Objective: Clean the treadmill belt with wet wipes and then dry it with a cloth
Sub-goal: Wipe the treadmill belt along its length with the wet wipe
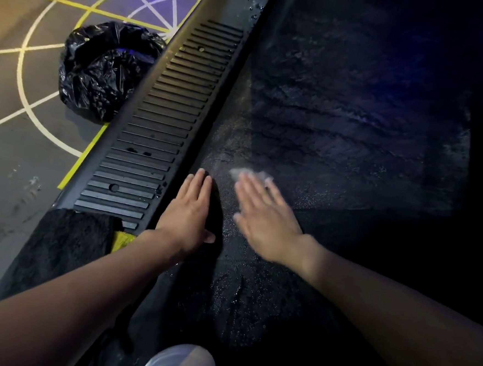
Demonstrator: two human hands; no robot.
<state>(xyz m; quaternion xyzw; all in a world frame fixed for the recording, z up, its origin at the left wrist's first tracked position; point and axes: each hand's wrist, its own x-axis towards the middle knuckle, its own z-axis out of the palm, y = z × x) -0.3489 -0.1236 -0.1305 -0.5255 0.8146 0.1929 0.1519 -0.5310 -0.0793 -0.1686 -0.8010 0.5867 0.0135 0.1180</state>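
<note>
The wide black textured treadmill belt (339,118) fills the middle and right of the view, glistening with droplets and wet streaks. On it, near its left edge, lies a thin pale crumpled wet wipe (248,173), mostly hidden under the fingertips of the right hand (263,216). That hand is blurred and presses down flat with straight fingers. The wipe looks limp, light and slippery, so a flat palm should hold it better than a pinch. The belt looks firm but slick when wet. The left hand (189,210) rests flat and open just beside it, at the belt's edge. Left of that runs the grey ribbed plastic side rail (165,114), with a fluffy black cloth (64,242) lying on its near end. A crumpled black plastic bag (105,70) sits on the line-marked floor (13,152) beyond.
</note>
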